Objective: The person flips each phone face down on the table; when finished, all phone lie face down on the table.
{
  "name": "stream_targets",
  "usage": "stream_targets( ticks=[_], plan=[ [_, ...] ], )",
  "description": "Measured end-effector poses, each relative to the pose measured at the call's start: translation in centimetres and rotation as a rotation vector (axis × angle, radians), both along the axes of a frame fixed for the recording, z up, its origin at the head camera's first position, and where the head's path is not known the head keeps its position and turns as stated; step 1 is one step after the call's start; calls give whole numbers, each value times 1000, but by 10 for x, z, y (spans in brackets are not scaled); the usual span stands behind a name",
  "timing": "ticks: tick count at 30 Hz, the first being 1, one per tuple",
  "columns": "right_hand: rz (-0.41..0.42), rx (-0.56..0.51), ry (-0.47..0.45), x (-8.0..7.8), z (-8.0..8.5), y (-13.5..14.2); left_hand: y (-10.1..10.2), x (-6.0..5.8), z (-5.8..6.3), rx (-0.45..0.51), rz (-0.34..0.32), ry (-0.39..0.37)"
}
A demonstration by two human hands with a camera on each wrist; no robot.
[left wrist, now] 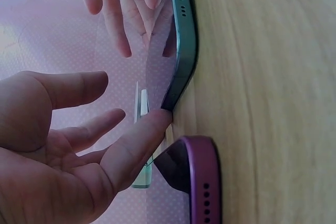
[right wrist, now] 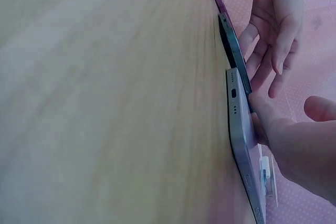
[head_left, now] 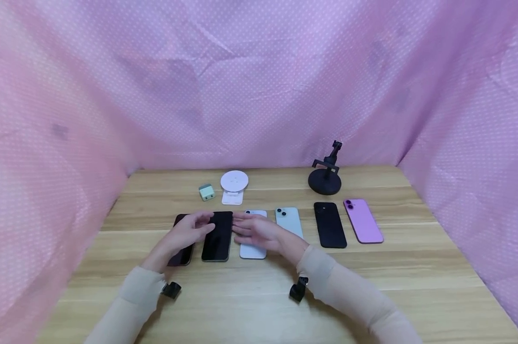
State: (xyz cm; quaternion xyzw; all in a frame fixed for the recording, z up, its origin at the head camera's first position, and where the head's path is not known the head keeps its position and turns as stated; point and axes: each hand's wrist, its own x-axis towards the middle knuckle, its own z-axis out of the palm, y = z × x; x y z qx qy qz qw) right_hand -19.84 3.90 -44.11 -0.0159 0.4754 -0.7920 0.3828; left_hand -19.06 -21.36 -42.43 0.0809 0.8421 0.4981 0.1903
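A phone [head_left: 216, 246] with a black screen facing up and a teal edge lies flat between the two hands. My left hand [head_left: 190, 233] reaches over a purple-edged phone [head_left: 180, 258], also screen up. In the left wrist view, one left fingertip [left wrist: 161, 116] meets the corner of the teal-edged phone [left wrist: 187, 35]; thumb and other fingers are spread in the air. My right hand [head_left: 261, 231] passes over a white phone [head_left: 253, 253], partly hiding it. Its extended fingers [right wrist: 265, 111] point at the teal-edged phone's right side, fingertips right at the edge. Neither hand's fingers are curled round anything.
Farther right lie a pale phone [head_left: 288, 220], a black phone [head_left: 330, 225] and a pink-purple phone [head_left: 364, 220], backs up. Behind stand a light green charger block [head_left: 207, 192], a white round charging stand [head_left: 234, 181] and a black phone holder [head_left: 325, 181]. Pink dotted cloth [head_left: 259, 95] encloses the wooden table [head_left: 242, 306].
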Motion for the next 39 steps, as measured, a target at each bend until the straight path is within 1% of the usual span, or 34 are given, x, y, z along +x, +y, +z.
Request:
stream_targets(
  ticks=[3, 5, 10, 12, 16, 24, 28, 33, 36, 39],
  plan=[
    [24, -13, 5, 0, 0, -2, -2, 2, 0, -6, 12, -5],
    [20, -5, 8, -1, 2, -1, -2, 2, 0, 7, 17, -18],
    [-19, 12, 29, -5, 8, 2, 5, -1, -3, 106, 15, -91],
    [-32, 1, 32, -6, 10, 3, 8, -2, -4, 140, 12, -119],
    [-54, -23, 24, -6, 11, 5, 12, -3, -4, 174, 27, -151],
    [-66, -85, 19, -3, 13, 4, 12, -1, -3, 218, 62, -181],
    [-68, -121, -11, -3, 14, 1, 12, 2, -3, 246, 66, -210],
    [-80, -133, -31, -8, 16, 5, 21, -3, -2, 265, 69, -210],
    [-60, -134, -13, -10, 16, 3, 22, -5, -3, 261, 86, -203],
    [-29, -130, 2, -9, 13, -4, 16, -1, -3, 263, 95, -203]
  ],
)
